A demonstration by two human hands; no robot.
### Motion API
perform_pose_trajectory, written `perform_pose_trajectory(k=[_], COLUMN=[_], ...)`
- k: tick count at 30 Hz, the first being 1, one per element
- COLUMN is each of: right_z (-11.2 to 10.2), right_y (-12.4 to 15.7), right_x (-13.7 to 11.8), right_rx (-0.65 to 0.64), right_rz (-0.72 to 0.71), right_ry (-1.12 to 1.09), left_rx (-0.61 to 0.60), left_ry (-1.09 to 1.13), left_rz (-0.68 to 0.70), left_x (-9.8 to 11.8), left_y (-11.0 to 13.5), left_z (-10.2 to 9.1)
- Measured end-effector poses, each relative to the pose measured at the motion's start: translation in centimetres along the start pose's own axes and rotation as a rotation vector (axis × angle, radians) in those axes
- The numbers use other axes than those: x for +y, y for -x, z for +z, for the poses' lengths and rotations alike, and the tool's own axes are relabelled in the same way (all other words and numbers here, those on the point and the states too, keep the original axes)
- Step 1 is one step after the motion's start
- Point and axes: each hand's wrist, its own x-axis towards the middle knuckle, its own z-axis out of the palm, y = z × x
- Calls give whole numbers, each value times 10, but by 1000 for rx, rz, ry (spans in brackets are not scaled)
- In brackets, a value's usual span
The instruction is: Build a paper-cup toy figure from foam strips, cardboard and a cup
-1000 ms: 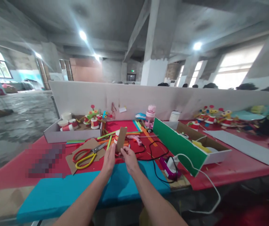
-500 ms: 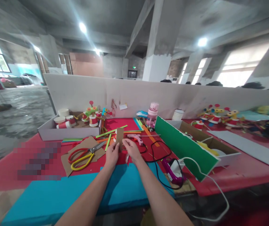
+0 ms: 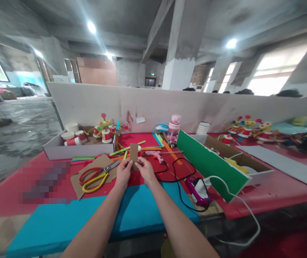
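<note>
A narrow brown cardboard strip [image 3: 133,152] stands upright between my hands, above the red tabletop. My left hand [image 3: 124,172] pinches its lower left edge with thumb and fingers. On the other side, my right hand [image 3: 145,170] has its fingers closed at the strip's lower right edge. Partly hidden behind the strip is a white paper cup [image 3: 138,148]. Scissors [image 3: 95,178] with one red and one yellow handle lie left of my hands on cut cardboard [image 3: 77,182]. To the right rests a pink glue gun [image 3: 155,155].
A white box [image 3: 79,152] with paper cups and cup figures stands at the left. On the right are a box with a green side [image 3: 209,163] and a purple power strip [image 3: 197,191] with cables. Blue cloth [image 3: 75,220] covers the front edge; a white partition [image 3: 94,104] rises behind.
Both hands have shifted slightly left with the cardboard strip, and the right fingers have come in against its edge. The strip now stands straighter and shows its face more fully.
</note>
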Motion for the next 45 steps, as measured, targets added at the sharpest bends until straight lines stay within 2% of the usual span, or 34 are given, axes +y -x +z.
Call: perform_pose_trajectory(k=[4, 8, 13, 19, 25, 30, 34, 38, 45], right_z=[-2, -1, -1, -2, 1, 7, 9, 7, 5], right_y=[1, 4, 7, 13, 12, 13, 17, 18, 16], right_x=[1, 1, -5, -12, -9, -6, -7, -10, -15], right_rx=[33, -84, -124, -243, -194, -169, -123, -119, -105], right_rz=[46, 186, 170, 316, 328, 351, 322, 312, 282], right_ry=[-79, -133, -120, -300, -218, -204, -174, -121, -154], left_rx=[24, 81, 20, 41, -84, -80, -126, -82, 4], left_ry=[53, 75, 34, 175, 189, 115, 82, 62, 31], left_rz=[-27, -8, -75, -83, -132, -127, -129, -94, -75], left_x=[3, 6, 3, 0, 0, 1, 4, 5, 8], left_y=[1, 2, -3, -7, -5, -8, -7, -2, -2], left_z=[-1, -5, -14, -18, -19, -27, -29, -24, -19])
